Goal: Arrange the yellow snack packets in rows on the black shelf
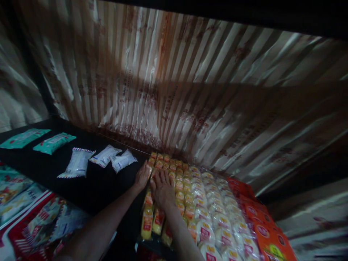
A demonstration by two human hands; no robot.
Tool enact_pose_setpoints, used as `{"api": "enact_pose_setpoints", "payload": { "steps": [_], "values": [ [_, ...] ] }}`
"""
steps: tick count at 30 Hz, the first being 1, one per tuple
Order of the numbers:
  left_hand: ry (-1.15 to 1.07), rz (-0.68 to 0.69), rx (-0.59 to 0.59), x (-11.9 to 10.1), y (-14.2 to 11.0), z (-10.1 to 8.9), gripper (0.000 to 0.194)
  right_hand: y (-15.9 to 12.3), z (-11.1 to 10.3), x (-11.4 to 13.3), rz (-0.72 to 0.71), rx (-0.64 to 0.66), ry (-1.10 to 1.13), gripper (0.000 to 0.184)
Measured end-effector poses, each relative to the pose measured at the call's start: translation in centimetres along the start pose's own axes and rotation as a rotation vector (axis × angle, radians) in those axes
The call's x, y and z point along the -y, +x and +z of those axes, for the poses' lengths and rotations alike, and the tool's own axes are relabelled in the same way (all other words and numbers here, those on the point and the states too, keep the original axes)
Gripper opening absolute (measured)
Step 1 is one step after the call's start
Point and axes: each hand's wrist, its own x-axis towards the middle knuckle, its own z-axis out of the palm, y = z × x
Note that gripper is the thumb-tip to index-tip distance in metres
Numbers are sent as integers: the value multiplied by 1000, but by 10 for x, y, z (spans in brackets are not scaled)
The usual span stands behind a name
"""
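Rows of small yellow wrapped snacks (147,222) with orange and red labels stand packed on a dark shelf. My left hand (142,177) is against the left side of the far rows, its fingers stretched out and nothing gripped. My right hand (163,188) lies palm down on top of the yellow packs, fingers spread and pointing to the back. It covers some of the packs beneath it. Directly right of them run rows of round white wrapped cakes (204,232), also with red and yellow labels.
Orange packs (262,232) lie at the right end. On the black shelf (49,167) to the left are several white packets (77,163) and two teal packets (54,143). A red and white box (13,239) of packets stands lower left. Pleated printed sheeting (163,79) hangs behind.
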Motion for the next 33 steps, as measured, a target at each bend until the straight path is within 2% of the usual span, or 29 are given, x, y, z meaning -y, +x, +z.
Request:
{"api": "enact_pose_setpoints", "payload": {
  "steps": [3,6,10,15,18,20,23,27,33],
  "values": [
    [118,61,60,-2,-5,9,52,1,5,-2,18,35,10,49],
    [150,58,100,-3,-9,12,53,2,7,-3,20,45,22,49],
    [22,13,23,-4,-3,6,55,0,2,-1,19,-5,31,48],
    [-123,-120,-61,-10,22,-2,60,-2,-3,-1,25,-12,22,48],
    [-234,-190,-28,-14,37,0,65,-2,-4,-1,34,27,21,48],
    [-329,-208,48,-15,42,5,66,-1,-3,-2,35,34,23,48],
    [-345,-175,130,-14,44,14,60,-1,-1,-2,40,18,25,48],
    [-210,-113,124,-14,41,20,54,-1,0,-2,41,25,37,49],
    [-203,-97,85,-18,38,10,55,-2,-3,-1,40,12,61,48]
  ]
}}
